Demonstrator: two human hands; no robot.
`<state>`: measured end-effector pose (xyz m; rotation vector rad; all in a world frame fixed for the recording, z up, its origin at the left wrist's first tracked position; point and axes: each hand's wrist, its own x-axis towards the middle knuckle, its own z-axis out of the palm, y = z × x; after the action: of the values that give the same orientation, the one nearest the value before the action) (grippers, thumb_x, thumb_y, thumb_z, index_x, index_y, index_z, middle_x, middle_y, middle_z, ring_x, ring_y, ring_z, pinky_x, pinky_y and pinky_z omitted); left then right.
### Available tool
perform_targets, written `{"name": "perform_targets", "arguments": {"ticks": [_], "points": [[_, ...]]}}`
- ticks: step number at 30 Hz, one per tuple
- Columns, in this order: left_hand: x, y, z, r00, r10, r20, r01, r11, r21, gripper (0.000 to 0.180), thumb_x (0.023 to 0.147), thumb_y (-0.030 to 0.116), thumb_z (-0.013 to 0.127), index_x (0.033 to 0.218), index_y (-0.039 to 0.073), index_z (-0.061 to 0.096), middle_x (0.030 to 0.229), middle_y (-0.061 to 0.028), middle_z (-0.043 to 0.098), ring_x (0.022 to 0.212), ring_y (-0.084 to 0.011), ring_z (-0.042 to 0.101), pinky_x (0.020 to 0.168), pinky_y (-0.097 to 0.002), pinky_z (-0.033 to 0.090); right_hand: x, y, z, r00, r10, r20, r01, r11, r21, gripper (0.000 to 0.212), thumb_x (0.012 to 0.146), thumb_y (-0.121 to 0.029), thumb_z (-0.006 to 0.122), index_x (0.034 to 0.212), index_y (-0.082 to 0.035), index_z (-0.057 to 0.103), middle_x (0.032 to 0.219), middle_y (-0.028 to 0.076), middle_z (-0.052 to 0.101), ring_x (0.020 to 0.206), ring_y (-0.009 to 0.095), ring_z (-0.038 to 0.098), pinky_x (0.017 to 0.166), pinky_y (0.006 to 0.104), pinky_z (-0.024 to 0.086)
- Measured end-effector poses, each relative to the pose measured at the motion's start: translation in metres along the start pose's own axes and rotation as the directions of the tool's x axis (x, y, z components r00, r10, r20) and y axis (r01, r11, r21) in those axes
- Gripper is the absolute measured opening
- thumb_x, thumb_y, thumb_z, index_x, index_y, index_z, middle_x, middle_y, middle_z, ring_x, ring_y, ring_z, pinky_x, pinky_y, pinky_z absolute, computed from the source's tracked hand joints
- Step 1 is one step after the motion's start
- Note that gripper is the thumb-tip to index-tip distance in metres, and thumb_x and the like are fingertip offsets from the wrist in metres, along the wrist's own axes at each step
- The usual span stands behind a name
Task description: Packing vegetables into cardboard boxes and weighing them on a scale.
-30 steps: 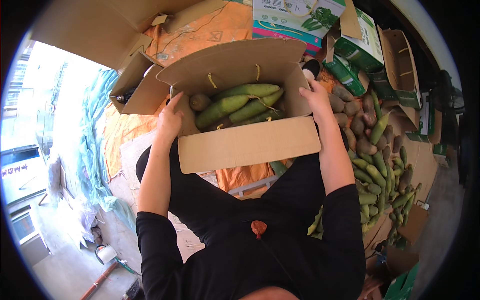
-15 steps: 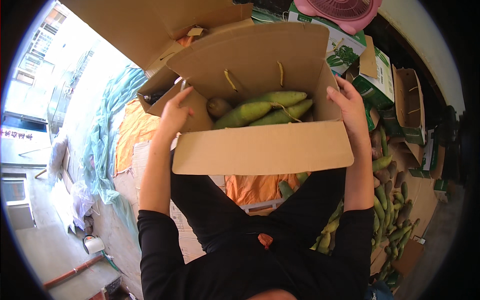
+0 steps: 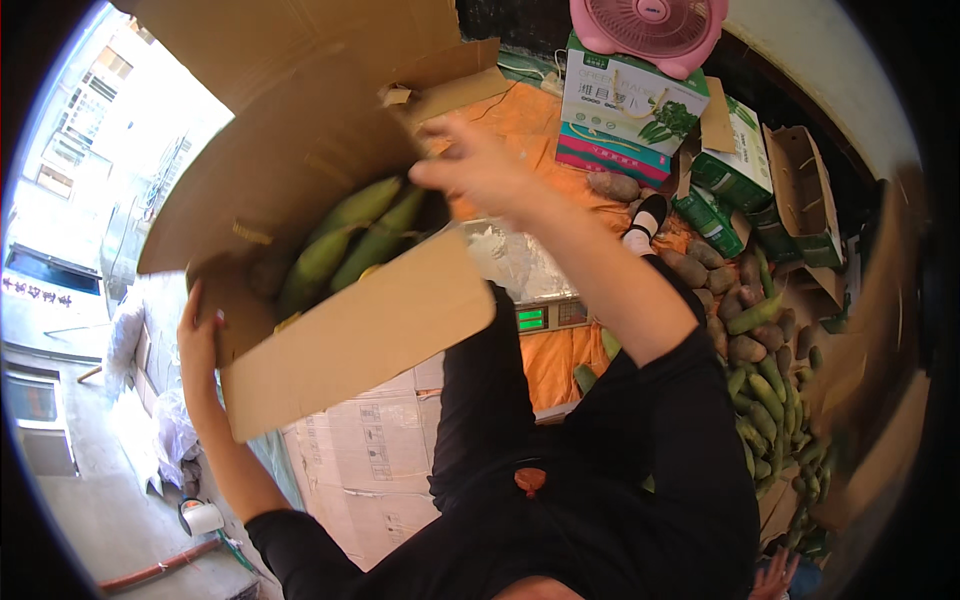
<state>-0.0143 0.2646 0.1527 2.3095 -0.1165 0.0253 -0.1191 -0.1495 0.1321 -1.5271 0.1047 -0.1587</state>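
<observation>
An open cardboard carton [image 3: 350, 345] is held up at the left, tilted, with its flaps standing out. Inside lie several long green radishes [image 3: 322, 262], and a rounder brownish one sits in the shadowed left corner. My left hand [image 3: 200, 335] grips the carton's left end wall, fingers outside and thumb at the inner side. At the opposite end, my right hand [image 3: 475, 172] is closed on the edge of the right wall, slightly blurred. Yellow cord handles show on the far inner wall.
A weighing scale [image 3: 530, 265] with a lit green display stands on an orange sheet. Brown tubers [image 3: 685, 268] and many green radishes [image 3: 765, 400] lie at right. Printed cartons [image 3: 630, 100] and a pink fan [image 3: 650, 30] stand behind. Another person's hand [image 3: 775, 577] shows lower right.
Both hands have swung the carton from the middle to the left, turning and tilting it. The scale, covered before, now shows.
</observation>
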Motion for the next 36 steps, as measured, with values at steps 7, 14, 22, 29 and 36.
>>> {"name": "perform_targets", "arguments": {"ticks": [7, 14, 22, 29, 36], "points": [[-0.095, -0.165, -0.056, 0.985, -0.173, -0.005, 0.173, 0.985, 0.028, 0.057, 0.082, -0.007, 0.047, 0.137, 0.005, 0.043, 0.113, -0.0091, 0.058, 0.073, -0.0103, 0.051, 0.065, -0.0236, 0.046, -0.011, 0.116, 0.138, 0.956, 0.216, 0.196, -0.184, 0.969, -0.167, 0.069, 0.072, -0.021, 0.071, 0.128, 0.002, 0.038, 0.114, 0.023, 0.056, 0.101, 0.029, 0.057, 0.084, 0.0382, 0.047], [-0.235, -0.33, -0.08, 0.898, -0.434, 0.07, 0.438, 0.896, -0.068, 0.061, 0.08, -0.013, 0.042, 0.138, 0.003, 0.04, 0.124, -0.0118, 0.053, 0.089, -0.0155, 0.054, 0.069, -0.0243, 0.049, -0.102, 0.224, 0.261, 0.649, 0.628, 0.43, -0.354, 0.749, -0.56, 0.074, 0.063, -0.015, 0.072, 0.125, 0.005, 0.037, 0.101, 0.023, 0.062, 0.092, 0.032, 0.062, 0.077, 0.0413, 0.051], [-0.29, -0.393, -0.07, 0.783, -0.622, -0.017, 0.617, 0.779, -0.112, 0.052, 0.08, -0.012, 0.043, 0.13, 0.0, 0.048, 0.115, -0.0128, 0.058, 0.091, -0.0205, 0.056, 0.077, -0.0289, 0.048, -0.17, 0.278, 0.302, 0.21, 0.714, 0.668, -0.496, 0.667, -0.557, 0.051, 0.075, -0.015, 0.068, 0.122, -0.001, 0.055, 0.106, 0.018, 0.06, 0.094, 0.029, 0.06, 0.068, 0.0475, 0.055], [-0.271, -0.395, -0.049, 0.861, -0.502, -0.08, 0.497, 0.865, -0.072, 0.048, 0.08, -0.011, 0.043, 0.126, -0.001, 0.05, 0.113, -0.013, 0.059, 0.091, -0.0213, 0.056, 0.079, -0.0296, 0.047, -0.09, 0.229, 0.268, 0.711, 0.34, 0.616, -0.162, 0.931, -0.327, 0.038, 0.072, -0.013, 0.064, 0.108, 0.001, 0.062, 0.094, 0.014, 0.066, 0.084, 0.023, 0.063, 0.075, 0.0319, 0.051], [-0.226, -0.372, -0.043, 0.93, -0.327, -0.166, 0.331, 0.944, -0.003, 0.045, 0.08, -0.009, 0.044, 0.123, -0.001, 0.052, 0.111, -0.0132, 0.06, 0.092, -0.0221, 0.056, 0.081, -0.0302, 0.047, -0.05, 0.143, 0.125, 0.904, 0.164, 0.395, -0.183, 0.983, 0.011, 0.032, 0.082, -0.013, 0.063, 0.11, 0.002, 0.059, 0.088, 0.009, 0.065, 0.074, 0.013, 0.06, 0.067, 0.0269, 0.049]]}}
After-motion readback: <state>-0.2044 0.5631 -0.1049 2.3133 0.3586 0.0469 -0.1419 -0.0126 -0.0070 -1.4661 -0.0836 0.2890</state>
